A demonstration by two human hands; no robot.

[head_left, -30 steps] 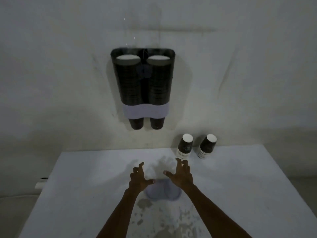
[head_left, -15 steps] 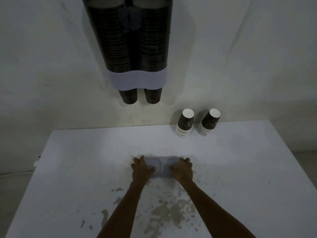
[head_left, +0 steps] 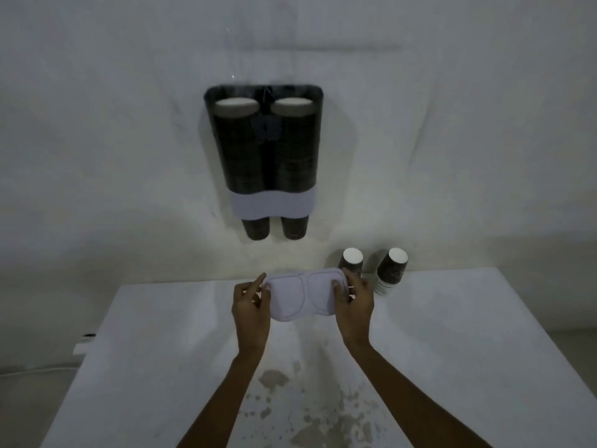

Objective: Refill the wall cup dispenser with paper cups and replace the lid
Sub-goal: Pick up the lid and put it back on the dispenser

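Observation:
The wall cup dispenser (head_left: 264,156) hangs on the wall, a dark twin tube with a pale band near its bottom. Both tubes are packed with dark paper cups, white cup bottoms showing at the uncovered top and one cup poking out below each tube. The pale double-lobed lid (head_left: 303,295) is raised above the table, tilted toward me. My left hand (head_left: 250,307) grips its left end and my right hand (head_left: 353,305) grips its right end.
Two short stacks of upside-down dark paper cups, one (head_left: 351,261) and another (head_left: 389,273), stand at the table's back edge by the wall. The white table (head_left: 468,350) has brown stains near me. A white power strip (head_left: 84,345) lies left of the table.
My hands came down onto the lid lying on the table, took hold of its two ends and lifted it off the surface. The view has tilted back up to the dispenser.

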